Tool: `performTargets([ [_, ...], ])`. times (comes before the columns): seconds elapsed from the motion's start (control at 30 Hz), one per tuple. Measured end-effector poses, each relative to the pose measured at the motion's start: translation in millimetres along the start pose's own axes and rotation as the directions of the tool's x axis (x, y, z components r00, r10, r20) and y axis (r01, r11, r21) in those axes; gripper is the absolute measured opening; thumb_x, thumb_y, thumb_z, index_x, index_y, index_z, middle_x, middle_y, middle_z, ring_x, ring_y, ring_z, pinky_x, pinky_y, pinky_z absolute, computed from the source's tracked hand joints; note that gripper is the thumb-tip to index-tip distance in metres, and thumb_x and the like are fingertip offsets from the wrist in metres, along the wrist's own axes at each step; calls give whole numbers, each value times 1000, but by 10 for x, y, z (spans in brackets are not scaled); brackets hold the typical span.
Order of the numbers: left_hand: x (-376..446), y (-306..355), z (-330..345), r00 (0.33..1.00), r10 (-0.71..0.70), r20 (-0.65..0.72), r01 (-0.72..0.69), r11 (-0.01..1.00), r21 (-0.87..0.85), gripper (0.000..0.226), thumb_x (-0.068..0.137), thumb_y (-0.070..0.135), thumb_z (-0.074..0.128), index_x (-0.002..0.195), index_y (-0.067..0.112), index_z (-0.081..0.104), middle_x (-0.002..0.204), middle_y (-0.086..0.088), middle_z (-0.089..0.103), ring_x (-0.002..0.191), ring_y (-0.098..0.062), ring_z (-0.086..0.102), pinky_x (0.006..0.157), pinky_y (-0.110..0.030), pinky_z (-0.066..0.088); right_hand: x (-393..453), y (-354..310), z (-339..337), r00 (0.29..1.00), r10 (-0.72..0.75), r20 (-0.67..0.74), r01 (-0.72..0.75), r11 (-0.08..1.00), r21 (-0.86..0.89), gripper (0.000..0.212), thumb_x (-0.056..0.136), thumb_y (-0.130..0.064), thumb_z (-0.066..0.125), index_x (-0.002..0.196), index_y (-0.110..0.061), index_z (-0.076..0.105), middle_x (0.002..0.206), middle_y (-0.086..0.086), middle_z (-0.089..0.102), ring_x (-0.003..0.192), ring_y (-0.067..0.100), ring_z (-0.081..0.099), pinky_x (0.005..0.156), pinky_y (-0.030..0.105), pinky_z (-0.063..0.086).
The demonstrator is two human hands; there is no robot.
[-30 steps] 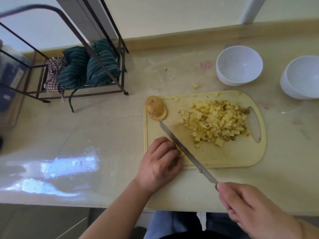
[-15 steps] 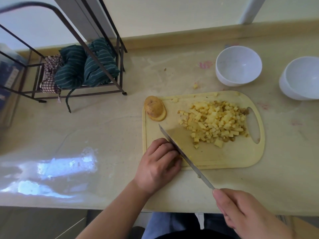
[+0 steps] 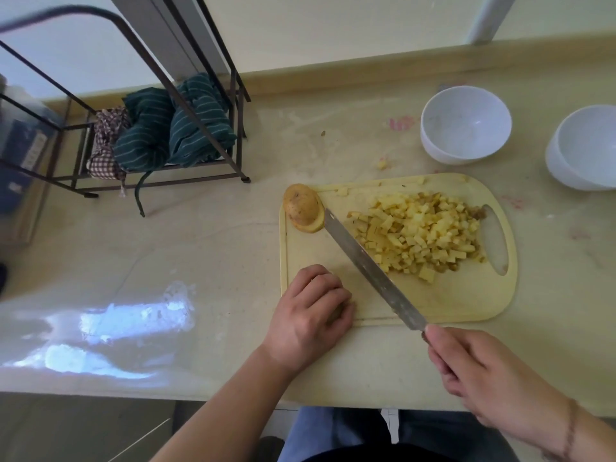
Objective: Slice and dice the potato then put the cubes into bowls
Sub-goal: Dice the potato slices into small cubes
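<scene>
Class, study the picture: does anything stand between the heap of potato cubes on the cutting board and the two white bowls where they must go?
Nothing visible does. Bare counter separates the potato cubes from the nearer bowl and the farther bowl; both look empty.

One head-worn view looks steeply down and forward, close above the cutting board point(image 3: 396, 305), counter stretching beyond it

Bare forearms, a thin wristband point(image 3: 570, 431), blue trousers point(image 3: 336, 431).
</scene>
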State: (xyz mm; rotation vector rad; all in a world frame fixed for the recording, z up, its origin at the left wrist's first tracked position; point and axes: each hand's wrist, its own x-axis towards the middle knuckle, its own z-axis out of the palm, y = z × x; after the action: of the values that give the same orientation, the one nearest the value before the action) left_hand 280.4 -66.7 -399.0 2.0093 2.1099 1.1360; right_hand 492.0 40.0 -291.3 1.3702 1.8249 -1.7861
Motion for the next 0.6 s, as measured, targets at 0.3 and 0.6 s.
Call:
performTargets([
  [0.3,-82,0,-43,1000,2,-8,-2,1000,-2,13,84,8,82,83,-2,73,90,-13,68,91,-33,62,86,-36,53,-95,-29,95,992,-66,106,66,998,3,61,81,-61,36,68,-2,40,46,-5,33,36,4,28,39,11,26],
  [0.6,-97,4,-15,1000,-14,-14,15,1000,8,10,84,8,81,85,-1,76,94,-12,72,92,-34,65,88,-36,53,-128,136,137,997,-41,66,48,992,-117,96,57,-99,26,70,-5,40,45,-2,37,43,6,34,47,18,29],
])
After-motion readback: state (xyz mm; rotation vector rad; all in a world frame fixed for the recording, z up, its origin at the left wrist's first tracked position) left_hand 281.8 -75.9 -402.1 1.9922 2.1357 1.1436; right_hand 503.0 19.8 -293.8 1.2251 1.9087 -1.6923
